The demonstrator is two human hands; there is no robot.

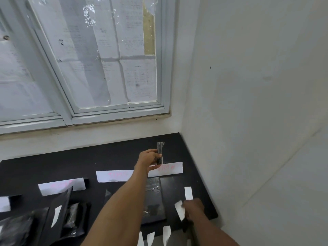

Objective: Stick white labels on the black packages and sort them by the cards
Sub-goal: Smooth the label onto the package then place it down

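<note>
My left hand (148, 158) is stretched far over the black table (110, 157) and grips a small black package (160, 153) upright, just above the rightmost white card (170, 169). Two more cards lie to the left: a middle card (113, 175) and a left card (62, 185), each with faint pink writing. My right hand (194, 210) is low at the table's right front and holds a white label (180, 211) together with a black package. Another white label (188, 193) lies just beyond it.
A glossy black package (154, 197) lies below the right card. Several black packages, one with a label (56, 216), are piled at the front left. Loose white labels (166, 234) hang at the front edge. The wall (248, 121) closes the right side; a window (99, 59) is behind.
</note>
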